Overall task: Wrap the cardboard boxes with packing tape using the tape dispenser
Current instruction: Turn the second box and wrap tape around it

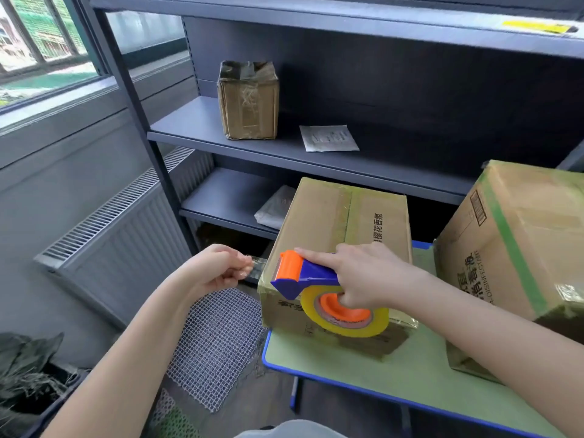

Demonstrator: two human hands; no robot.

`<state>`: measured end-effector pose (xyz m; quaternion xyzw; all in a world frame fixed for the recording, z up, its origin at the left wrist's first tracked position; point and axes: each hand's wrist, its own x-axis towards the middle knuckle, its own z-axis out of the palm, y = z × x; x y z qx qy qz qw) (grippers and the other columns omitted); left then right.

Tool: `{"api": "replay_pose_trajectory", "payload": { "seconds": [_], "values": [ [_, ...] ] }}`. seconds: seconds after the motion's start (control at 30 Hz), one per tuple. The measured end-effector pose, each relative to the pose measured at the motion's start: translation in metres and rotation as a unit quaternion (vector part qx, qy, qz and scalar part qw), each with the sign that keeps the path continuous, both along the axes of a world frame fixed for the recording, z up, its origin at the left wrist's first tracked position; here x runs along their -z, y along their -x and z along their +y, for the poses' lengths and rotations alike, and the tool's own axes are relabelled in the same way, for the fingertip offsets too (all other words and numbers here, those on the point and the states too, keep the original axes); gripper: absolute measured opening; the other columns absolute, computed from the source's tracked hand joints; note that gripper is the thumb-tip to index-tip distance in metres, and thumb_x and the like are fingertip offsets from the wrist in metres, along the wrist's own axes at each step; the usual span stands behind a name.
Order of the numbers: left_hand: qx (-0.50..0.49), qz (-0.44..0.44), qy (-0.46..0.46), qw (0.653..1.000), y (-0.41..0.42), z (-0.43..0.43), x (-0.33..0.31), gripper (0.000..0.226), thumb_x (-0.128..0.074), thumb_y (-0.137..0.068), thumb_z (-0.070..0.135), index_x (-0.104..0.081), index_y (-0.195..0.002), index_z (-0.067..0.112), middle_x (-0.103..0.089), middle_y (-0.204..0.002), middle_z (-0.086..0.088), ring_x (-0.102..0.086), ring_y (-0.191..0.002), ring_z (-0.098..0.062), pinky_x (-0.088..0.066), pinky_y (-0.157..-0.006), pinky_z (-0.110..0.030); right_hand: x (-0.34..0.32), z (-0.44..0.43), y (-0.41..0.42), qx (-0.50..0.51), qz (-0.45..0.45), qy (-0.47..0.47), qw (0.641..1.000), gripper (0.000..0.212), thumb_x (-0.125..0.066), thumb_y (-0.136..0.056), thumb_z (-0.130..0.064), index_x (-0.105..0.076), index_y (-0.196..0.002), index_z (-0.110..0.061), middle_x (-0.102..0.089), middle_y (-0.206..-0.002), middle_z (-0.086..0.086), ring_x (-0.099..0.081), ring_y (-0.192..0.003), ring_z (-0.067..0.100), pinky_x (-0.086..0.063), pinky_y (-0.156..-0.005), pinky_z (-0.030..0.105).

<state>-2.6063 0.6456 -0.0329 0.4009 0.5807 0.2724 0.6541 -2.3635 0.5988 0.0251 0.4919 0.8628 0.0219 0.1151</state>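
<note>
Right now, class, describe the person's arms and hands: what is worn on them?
Both forearms are bare to the frame's edge: no sleeves, gloves, watch or bracelet. The left hand and right hand show no rings. A pale grey garment shows at the bottom edge.

Larger box (518,248) is cut off at right.

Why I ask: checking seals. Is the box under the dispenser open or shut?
Shut: the box has its top flaps flat, tape over their seam.
</note>
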Motion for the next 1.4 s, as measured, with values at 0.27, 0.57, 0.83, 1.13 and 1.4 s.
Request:
{"api": "replay_pose_trajectory", "payload": {
  "seconds": [0.27, 0.57, 0.83, 1.13, 1.4],
  "values": [
    [0.014, 0.025, 0.011, 1.000, 0.000, 0.011, 0.017, 0.017, -0.051, -0.093, -0.001, -0.060, -0.079, -0.002, -0.053, -0.049, -0.001, -0.045, -0.040, -0.005, -0.033, -0.034, -0.014, -0.007, -0.003, -0.016, 0.021, -0.052, 0.012, 0.998, 0.080, -0.046, -0.088, -0.033, 0.008, -0.145, -0.052, -0.040, -0.084, -0.002, -0.038, -0.066, 0.014, -0.030, -0.053, 0.028],
    [0.028, 0.077, -0.002, 0.997, 0.017, 0.015, 0.031, 0.021, -0.054, -0.093, 0.004, -0.057, -0.073, 0.002, -0.053, -0.050, -0.002, -0.044, -0.040, -0.006, -0.034, -0.037, -0.014, -0.004, -0.002, -0.028, 0.020, -0.106, 0.049, 0.993, 0.079, -0.047, -0.089, -0.037, 0.007, -0.145, -0.050, -0.044, -0.090, 0.000, -0.044, -0.073, 0.018, -0.034, -0.058, 0.029],
    [0.039, 0.176, -0.109, 0.978, -0.001, 0.016, 0.056, 0.030, -0.060, -0.091, 0.022, -0.058, -0.067, 0.006, -0.056, -0.056, -0.002, -0.048, -0.052, -0.012, -0.042, -0.057, -0.023, 0.005, 0.004, -0.028, 0.013, -0.156, 0.046, 0.987, 0.076, -0.049, -0.091, -0.047, 0.002, -0.148, -0.045, -0.039, -0.089, 0.002, -0.041, -0.075, 0.019, -0.031, -0.055, 0.027],
    [0.017, 0.233, -0.172, 0.957, -0.007, 0.011, 0.081, 0.029, -0.059, -0.092, 0.024, -0.060, -0.069, 0.007, -0.061, -0.058, 0.000, -0.047, -0.043, -0.001, -0.036, -0.047, -0.016, 0.014, 0.008, -0.026, 0.007, -0.153, 0.043, 0.987, 0.074, -0.050, -0.091, -0.042, -0.002, -0.148, -0.044, -0.048, -0.101, 0.004, -0.050, -0.086, 0.020, -0.038, -0.064, 0.029],
    [-0.060, 0.206, -0.162, 0.963, -0.022, -0.005, 0.102, 0.035, -0.059, -0.091, 0.035, -0.066, -0.078, 0.004, -0.055, -0.052, 0.000, -0.039, -0.045, -0.011, -0.031, -0.047, -0.023, 0.012, 0.008, -0.027, 0.016, -0.135, 0.039, 0.990, 0.075, -0.049, -0.090, -0.035, -0.003, -0.148, -0.046, -0.042, -0.089, 0.001, -0.045, -0.077, 0.018, -0.031, -0.057, 0.028]
  ]
}}
